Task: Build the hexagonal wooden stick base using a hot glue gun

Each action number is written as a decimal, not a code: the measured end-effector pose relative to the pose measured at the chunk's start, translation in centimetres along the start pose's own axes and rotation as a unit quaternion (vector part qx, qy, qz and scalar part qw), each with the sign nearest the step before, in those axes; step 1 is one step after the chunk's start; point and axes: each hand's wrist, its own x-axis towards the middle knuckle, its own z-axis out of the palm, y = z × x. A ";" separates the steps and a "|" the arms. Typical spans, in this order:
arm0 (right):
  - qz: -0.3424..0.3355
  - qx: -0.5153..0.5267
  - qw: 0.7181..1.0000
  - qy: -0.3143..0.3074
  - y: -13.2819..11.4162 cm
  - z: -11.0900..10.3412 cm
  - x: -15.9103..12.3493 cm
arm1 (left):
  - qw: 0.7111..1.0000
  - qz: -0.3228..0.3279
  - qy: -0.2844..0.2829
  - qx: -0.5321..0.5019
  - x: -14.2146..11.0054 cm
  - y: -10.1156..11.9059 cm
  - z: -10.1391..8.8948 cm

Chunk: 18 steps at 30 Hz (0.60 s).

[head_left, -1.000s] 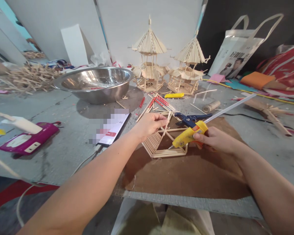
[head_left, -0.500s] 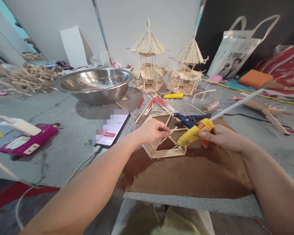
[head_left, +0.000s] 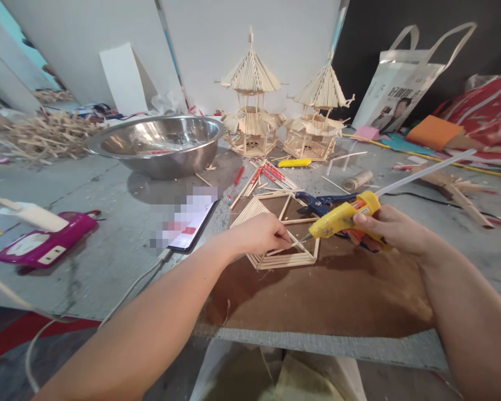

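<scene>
My left hand (head_left: 261, 234) is closed in a pinch on a thin wooden stick (head_left: 295, 241) over a flat hexagonal frame of sticks (head_left: 275, 257) lying on a brown mat (head_left: 317, 295). My right hand (head_left: 390, 228) grips a yellow hot glue gun (head_left: 342, 218). Its nozzle points left and down, with the tip almost touching the stick near my left fingers. A clear glue stick (head_left: 426, 174) juts out of the gun's back to the right.
Blue pliers (head_left: 321, 201) lie behind the frame. Two stick pagoda models (head_left: 253, 106) (head_left: 317, 111) stand at the back, with a steel bowl (head_left: 158, 142), a phone (head_left: 190, 220), a pink device (head_left: 45, 245), loose sticks (head_left: 42, 133) and a white bag (head_left: 401, 89).
My left hand has come down and nearer with the stick, from the frame's top to its front part. The glue gun has shifted right and its nozzle now meets the stick.
</scene>
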 end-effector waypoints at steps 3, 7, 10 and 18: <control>0.003 0.000 1.000 0.003 -0.1 0.0 -0.1 | 1.000 0.001 -0.014 0.025 0.0 0.2 -0.1; -0.004 -0.003 1.000 0.002 0.1 0.0 -0.1 | 0.999 0.000 -0.023 0.047 -0.1 0.4 -0.1; -0.012 -0.004 1.000 0.002 0.4 -0.1 0.1 | 0.998 -0.004 -0.029 0.052 -0.1 0.5 -0.1; -0.014 0.002 1.000 0.003 0.3 0.0 0.1 | 0.997 -0.010 -0.046 0.058 -0.1 0.6 -0.1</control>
